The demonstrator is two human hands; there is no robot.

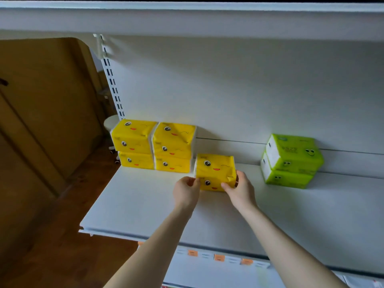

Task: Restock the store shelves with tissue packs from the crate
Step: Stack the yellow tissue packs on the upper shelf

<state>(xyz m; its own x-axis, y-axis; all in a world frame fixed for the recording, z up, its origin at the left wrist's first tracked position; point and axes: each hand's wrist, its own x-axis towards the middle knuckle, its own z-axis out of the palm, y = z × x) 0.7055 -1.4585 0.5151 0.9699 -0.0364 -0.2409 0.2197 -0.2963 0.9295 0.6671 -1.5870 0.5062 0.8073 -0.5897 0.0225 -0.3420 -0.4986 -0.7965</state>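
A yellow tissue pack (215,170) with a cartoon face sits on the white shelf (145,204), just right of two stacks of yellow packs (153,144) at the back left. My left hand (186,192) pinches the pack's left front corner. My right hand (241,190) grips its right side, fingers curled round the edge. Two green tissue packs (291,161) are stacked further right on the shelf. The crate is out of view.
The shelf above (187,19) overhangs the working space. A slotted upright (112,80) marks the shelf's left end. Left of the shelf lie a wooden floor (62,235) and a brown door. Orange price tags (219,257) line the shelf's front edge.
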